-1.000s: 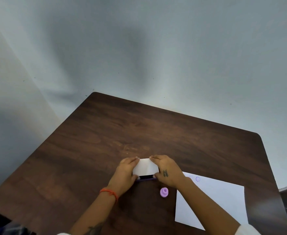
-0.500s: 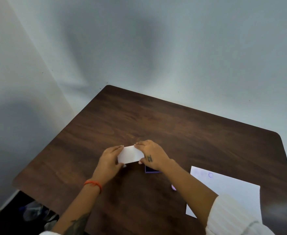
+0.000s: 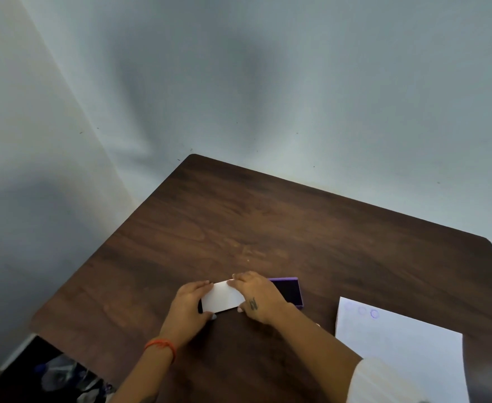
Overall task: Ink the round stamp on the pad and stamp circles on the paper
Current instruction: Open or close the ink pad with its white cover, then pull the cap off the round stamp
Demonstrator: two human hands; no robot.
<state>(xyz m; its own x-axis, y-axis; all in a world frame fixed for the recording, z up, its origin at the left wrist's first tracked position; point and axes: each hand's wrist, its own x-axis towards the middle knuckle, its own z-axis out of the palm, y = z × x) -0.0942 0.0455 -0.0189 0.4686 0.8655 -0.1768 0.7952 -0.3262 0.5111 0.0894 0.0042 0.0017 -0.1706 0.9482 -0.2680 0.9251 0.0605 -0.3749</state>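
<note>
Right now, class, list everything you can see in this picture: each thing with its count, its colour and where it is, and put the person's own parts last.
Table: one, dark brown wood, set into the corner of the room.
Walls: two, pale grey-white, behind and left of the table.
Ink pad: one, purple case with a dark inside, uncovered, right of the hands.
Lid: one, white, held between both hands, left of the ink pad.
Paper: one sheet, white, on the table's right side near the front edge.
Stamped circles: three, purple, two of them faint, at the paper's top left corner.
Round stamp: not visible.
Wristband: one, orange-red, left wrist.
Sleeve: one, white, right arm.
Left hand: grips the lid's left end.
Right hand: grips the lid's right end.
</note>
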